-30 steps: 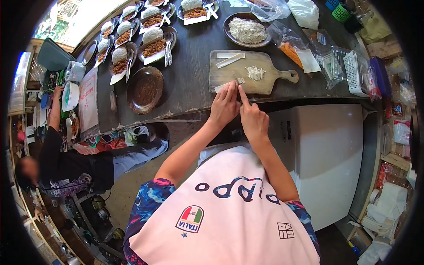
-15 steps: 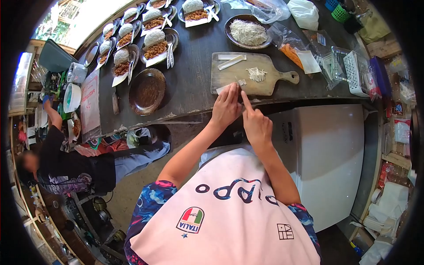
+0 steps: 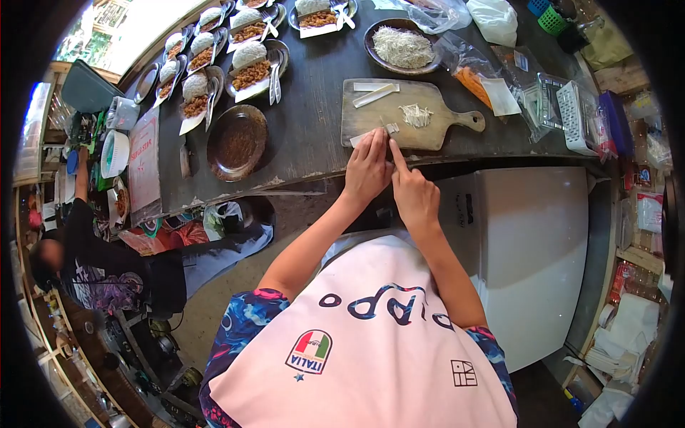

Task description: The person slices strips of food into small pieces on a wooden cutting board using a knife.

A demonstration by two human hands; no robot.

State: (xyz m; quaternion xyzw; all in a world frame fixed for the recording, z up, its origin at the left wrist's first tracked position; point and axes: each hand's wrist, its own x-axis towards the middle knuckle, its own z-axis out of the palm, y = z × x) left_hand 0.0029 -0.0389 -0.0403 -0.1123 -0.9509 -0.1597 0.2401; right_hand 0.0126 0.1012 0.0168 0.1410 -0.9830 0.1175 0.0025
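My left hand [image 3: 369, 167] is closed, its fingertips pressing a pale strip [image 3: 356, 141] onto the wooden cutting board [image 3: 435, 100]. Beside it, my right hand [image 3: 416, 194] is curled with the index finger stretched forward, gripping what looks like a knife, mostly hidden between the hands. Small cut pieces [image 3: 392, 128] lie just ahead of my fingertips. Further up the board are pale sticks [image 3: 375, 95] and a little heap of thin shreds [image 3: 415, 115]. A brown bowl of pale shreds [image 3: 402, 50] stands behind the board.
Several plates of rice and brown food [image 3: 251, 68] with cutlery fill the table's left. A brown plate [image 3: 237, 143] sits near the front edge. A bag with orange food [image 3: 467, 75] and a white basket [image 3: 575, 118] stand right. Another person [image 3: 114, 257] is at left.
Both hands stay nearly in place at the board, with only a slight shift in view. The other person's arm at left has moved up and straightened toward the shelf items.
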